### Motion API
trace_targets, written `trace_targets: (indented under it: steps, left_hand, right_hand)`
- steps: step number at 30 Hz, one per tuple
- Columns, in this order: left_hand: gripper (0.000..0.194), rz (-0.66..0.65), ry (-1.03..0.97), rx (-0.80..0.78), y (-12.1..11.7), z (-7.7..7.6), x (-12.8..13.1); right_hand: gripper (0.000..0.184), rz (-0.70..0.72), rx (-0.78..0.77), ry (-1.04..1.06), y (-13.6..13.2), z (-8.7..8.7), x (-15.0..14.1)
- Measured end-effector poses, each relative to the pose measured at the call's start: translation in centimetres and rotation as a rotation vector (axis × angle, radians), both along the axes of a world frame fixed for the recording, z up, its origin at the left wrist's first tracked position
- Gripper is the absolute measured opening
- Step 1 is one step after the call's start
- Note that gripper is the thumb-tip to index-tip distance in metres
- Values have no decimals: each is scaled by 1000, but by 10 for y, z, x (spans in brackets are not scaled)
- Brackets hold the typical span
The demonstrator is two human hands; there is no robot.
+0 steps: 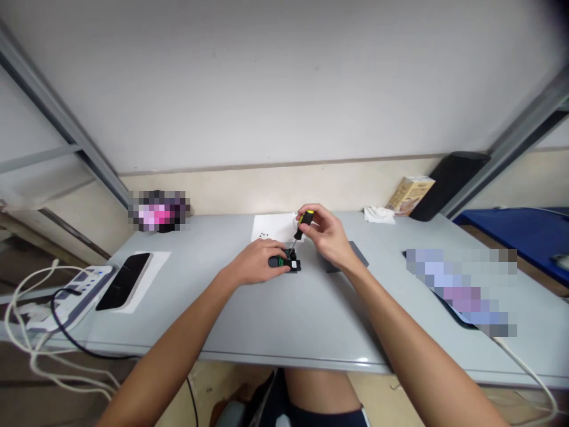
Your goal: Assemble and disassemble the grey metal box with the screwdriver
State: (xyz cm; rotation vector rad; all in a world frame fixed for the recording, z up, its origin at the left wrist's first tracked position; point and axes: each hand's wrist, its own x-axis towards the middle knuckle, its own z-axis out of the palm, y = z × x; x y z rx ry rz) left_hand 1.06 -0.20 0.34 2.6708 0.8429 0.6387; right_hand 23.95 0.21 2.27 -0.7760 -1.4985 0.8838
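Observation:
In my right hand [326, 234] is a screwdriver [304, 224] with a black and yellow handle, its shaft slanting down to the left. The tip meets a small black device [293, 264] with a green circuit board showing; the exact contact point is too small to make out. My left hand [260, 261] grips this device from the left, fingers over its top and thumb along the near side. Just behind, several tiny dark pieces, perhaps screws [264, 235], lie on a white sheet of paper [271, 224]. A dark grey flat piece [359, 254] rests partly behind my right wrist.
A phone [127, 281] lies on paper at left, beside a power strip [77, 299] with tangled cables. At the back right stand a carton [411, 194], a crumpled tissue [379, 214] and a black cylinder [448, 187]. A blurred-out flat device [462, 293] lies at right.

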Motion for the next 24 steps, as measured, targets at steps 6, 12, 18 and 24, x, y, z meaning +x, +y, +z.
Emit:
trace_targets:
  steps: [6, 12, 18, 24]
  left_hand:
    - [16, 10, 16, -4, 1, 0, -2]
    - [14, 3, 1, -2, 0, 1, -2]
    - [14, 18, -15, 46, 1, -1, -3]
    - [18, 34, -39, 91, 5, -4, -3]
  right_hand:
    - [29, 31, -13, 82, 2, -4, 0]
    - [29, 1, -12, 79, 0, -3, -1]
    - [30, -1, -10, 40, 0, -3, -2]
    - [29, -27, -15, 40, -2, -3, -5]
